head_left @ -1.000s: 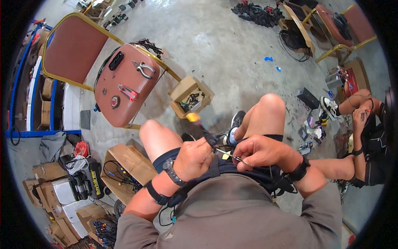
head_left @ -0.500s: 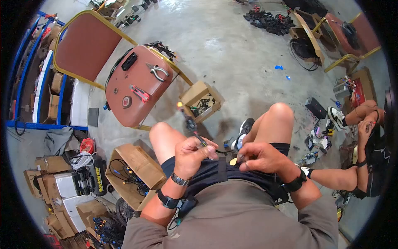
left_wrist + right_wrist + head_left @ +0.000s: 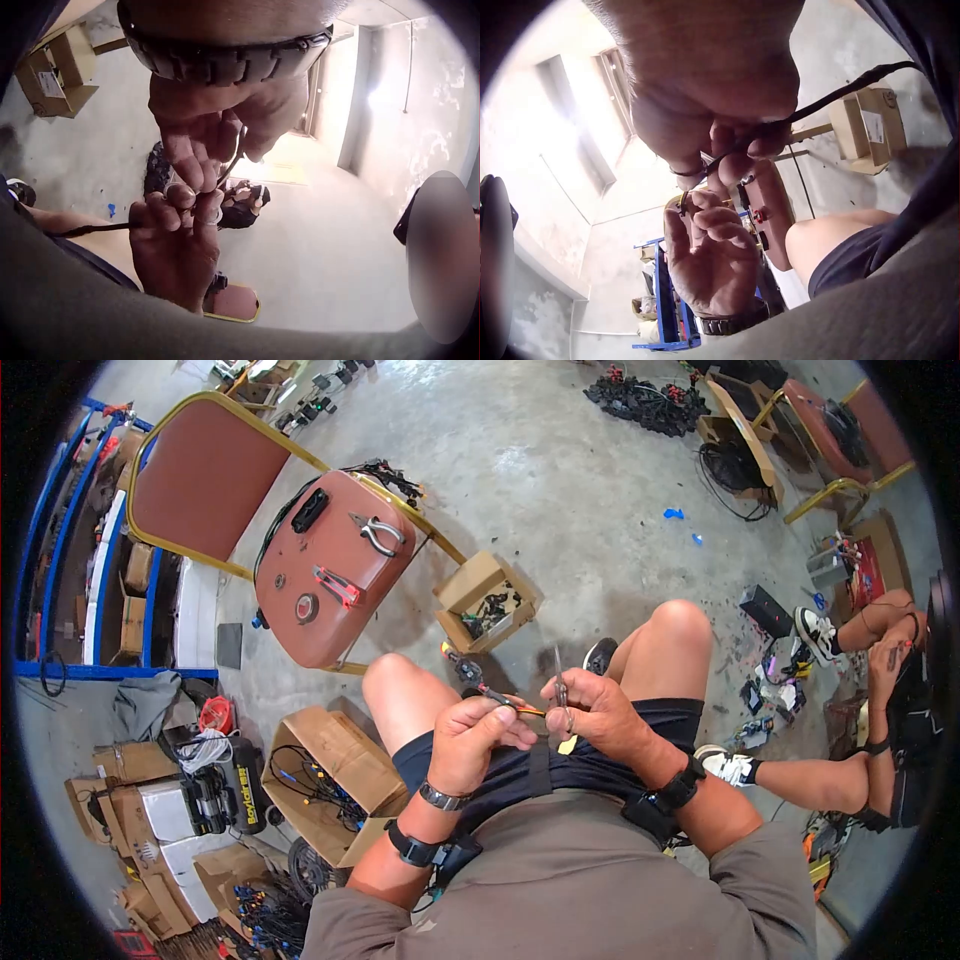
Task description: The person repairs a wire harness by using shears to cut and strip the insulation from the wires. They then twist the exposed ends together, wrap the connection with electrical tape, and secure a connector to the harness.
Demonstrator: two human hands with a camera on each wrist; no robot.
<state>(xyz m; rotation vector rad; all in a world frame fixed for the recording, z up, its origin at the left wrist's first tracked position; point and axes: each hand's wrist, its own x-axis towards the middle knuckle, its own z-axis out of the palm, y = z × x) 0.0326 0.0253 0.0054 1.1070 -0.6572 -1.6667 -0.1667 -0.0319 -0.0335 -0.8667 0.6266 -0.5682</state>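
Observation:
My left hand (image 3: 468,738) pinches a dark cable (image 3: 490,693). The cable's thicker black part and yellow tip stick out forward and left, and thin orange and yellow wires (image 3: 530,710) run from the fingertips toward my other hand. In my right hand (image 3: 606,712) I grip small metal scissors (image 3: 560,678), blades pointing forward, with finger loops near the thumb. The fingertips of both hands nearly meet above my lap. In the right wrist view a dark length (image 3: 817,105) runs out from the right hand's fingers; the wire ends are mostly hidden there.
Pliers (image 3: 378,535), a red-handled tool (image 3: 337,587) and a tape roll (image 3: 306,607) lie on a chair seat (image 3: 330,635). A small carton (image 3: 462,592) of parts stands ahead. Left of me is a larger carton (image 3: 350,750) with cables. Another person (image 3: 868,660) sits at right.
The scissors have swung from pointing at the left hand to pointing forward. My hands parted, then drew close again; thin orange and yellow wires now show between them.

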